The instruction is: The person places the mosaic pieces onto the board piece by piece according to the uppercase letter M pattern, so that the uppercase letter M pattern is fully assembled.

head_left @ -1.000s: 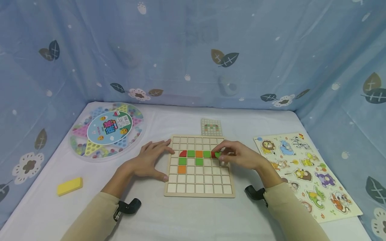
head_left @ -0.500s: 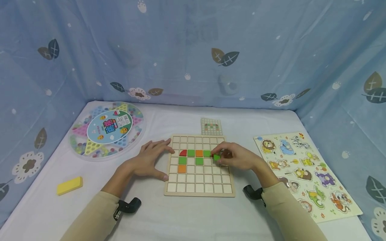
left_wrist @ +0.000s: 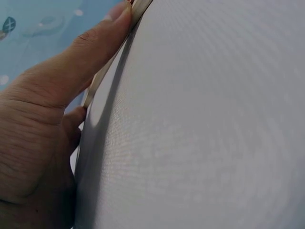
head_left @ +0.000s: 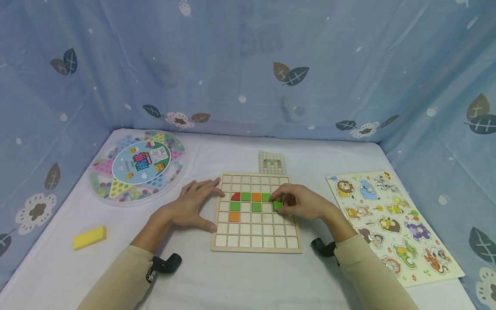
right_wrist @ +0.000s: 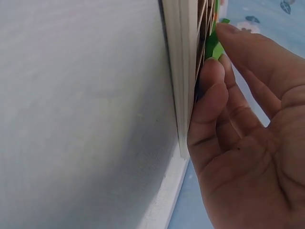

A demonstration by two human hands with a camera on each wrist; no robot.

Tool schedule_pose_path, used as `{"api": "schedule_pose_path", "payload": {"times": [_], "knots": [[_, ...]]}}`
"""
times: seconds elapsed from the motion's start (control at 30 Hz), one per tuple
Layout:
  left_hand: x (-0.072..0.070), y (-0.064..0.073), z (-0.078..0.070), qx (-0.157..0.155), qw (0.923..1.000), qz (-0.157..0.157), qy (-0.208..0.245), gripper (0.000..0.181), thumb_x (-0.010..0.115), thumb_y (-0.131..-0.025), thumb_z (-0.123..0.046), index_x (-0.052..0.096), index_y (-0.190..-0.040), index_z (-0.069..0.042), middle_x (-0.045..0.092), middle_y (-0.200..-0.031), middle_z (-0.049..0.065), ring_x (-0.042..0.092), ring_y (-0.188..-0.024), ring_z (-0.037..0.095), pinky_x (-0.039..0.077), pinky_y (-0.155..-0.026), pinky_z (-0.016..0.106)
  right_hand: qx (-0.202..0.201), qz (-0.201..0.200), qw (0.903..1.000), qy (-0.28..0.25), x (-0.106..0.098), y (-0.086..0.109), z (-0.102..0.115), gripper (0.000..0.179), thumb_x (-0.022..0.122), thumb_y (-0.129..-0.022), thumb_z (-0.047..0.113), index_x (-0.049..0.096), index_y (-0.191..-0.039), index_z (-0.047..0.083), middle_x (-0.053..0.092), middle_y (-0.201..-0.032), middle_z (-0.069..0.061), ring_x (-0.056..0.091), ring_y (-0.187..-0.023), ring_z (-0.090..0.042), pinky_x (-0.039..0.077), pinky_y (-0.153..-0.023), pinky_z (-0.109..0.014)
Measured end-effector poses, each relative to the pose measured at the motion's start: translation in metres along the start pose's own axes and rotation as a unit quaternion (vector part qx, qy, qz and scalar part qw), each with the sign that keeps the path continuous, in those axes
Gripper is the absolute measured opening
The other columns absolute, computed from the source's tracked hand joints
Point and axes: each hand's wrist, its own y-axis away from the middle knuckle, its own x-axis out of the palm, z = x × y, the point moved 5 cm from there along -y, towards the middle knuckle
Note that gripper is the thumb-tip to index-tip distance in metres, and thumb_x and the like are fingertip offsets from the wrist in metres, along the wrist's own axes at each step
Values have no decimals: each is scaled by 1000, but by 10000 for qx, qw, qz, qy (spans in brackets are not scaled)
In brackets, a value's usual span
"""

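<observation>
A wooden grid board (head_left: pixel 252 230) lies in the middle of the table. My right hand (head_left: pixel 304 202) pinches a green square tile (head_left: pixel 277 206) between thumb and fingertips, over the second row of tiles at the right. The right wrist view shows this green tile (right_wrist: pixel 214 50) tilted between the fingertips. My left hand (head_left: pixel 191 206) is spread at the board's left side, its thumb and fingertips touching the rim. Set in the grid are a red curved tile (head_left: pixel 235 196), several green tiles (head_left: pixel 256 207) and two orange tiles (head_left: pixel 234 216). Right-hand fingers cover the upper row's right end.
Behind the board lies a small pattern card (head_left: pixel 272 163). A round marble game box (head_left: pixel 137 168) is at the back left, with a yellow block (head_left: pixel 89 238) in front of it. An animal puzzle board (head_left: pixel 391 224) lies on the right.
My right hand has brought the green tile slightly left and toward me, from the upper row's right end to the row below. My left hand stays at the board's edge.
</observation>
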Motion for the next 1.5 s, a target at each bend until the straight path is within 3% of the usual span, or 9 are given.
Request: {"api": "schedule_pose_path", "payload": {"times": [1.0,1.5], "knots": [[1,1,1,32,10000,-35,20,87,87,-67,-65,51,-139,-31,17,-173,3,16,-154,37,6,-119,67,204,52,9997,122,-3,0,3,31,74,-94,11,69,-124,13,70,-108,1,62,-86,-19,53,-78,-31],[0,0,0,1,10000,0,-22,88,87,-67,-65,51,-139,-30,18,-172,4,16,-154,37,3,-121,65,321,-219,9990,212,-24,25,0,31,74,-94,9,69,-124,14,72,-111,-2,64,-95,-21,57,-77,-32]]}}
